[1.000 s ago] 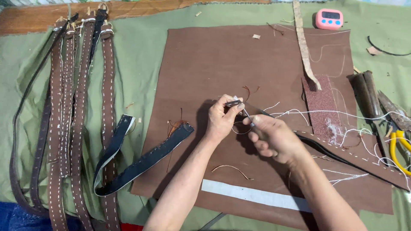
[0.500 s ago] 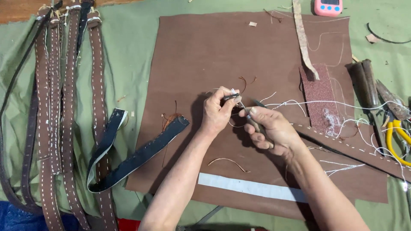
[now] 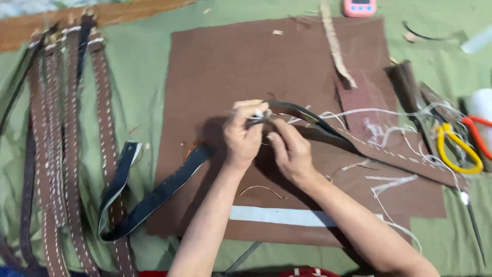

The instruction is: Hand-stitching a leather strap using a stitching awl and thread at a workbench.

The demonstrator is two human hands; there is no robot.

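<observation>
Brown leather sheet (image 3: 246, 66) covers green cloth (image 3: 138, 102); my left hand (image 3: 245, 136) pinches the dark strap (image 3: 307, 115). Right hand (image 3: 293, 151) fingers close on it too.

We see both hands meeting over a brown leather sheet (image 3: 241, 66) on green cloth: the left hand (image 3: 245, 134) pinches the end of a dark strap (image 3: 307, 117), the right hand (image 3: 291, 151) touching it just beside. White thread (image 3: 389, 110) trails right toward yellow-handled pliers (image 3: 457, 149). Stitched brown belts (image 3: 72, 143) lie well apart at left, a dark blue strap (image 3: 148, 197) between.
</observation>
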